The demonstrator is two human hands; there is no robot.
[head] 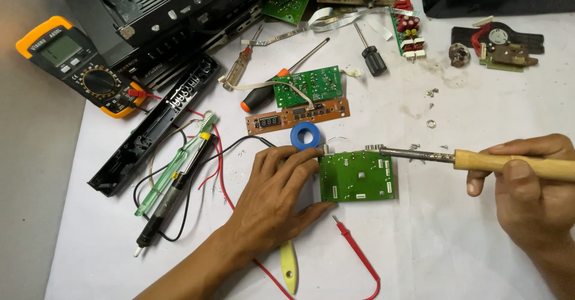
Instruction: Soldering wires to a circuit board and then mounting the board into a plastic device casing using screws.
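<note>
White sheet (479, 246) over grey surface (30, 186)

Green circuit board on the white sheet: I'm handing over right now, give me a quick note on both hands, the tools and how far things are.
Left hand: flat on the sheet, fingers steadying the green circuit board at its left edge; holds nothing.
Right hand: grips the wooden-handled soldering iron, tip at the board's top edge.
Nearby: blue tape roll, red probe, desoldering pump, multimeter far left.
Done or left: joints too small to judge.
</note>
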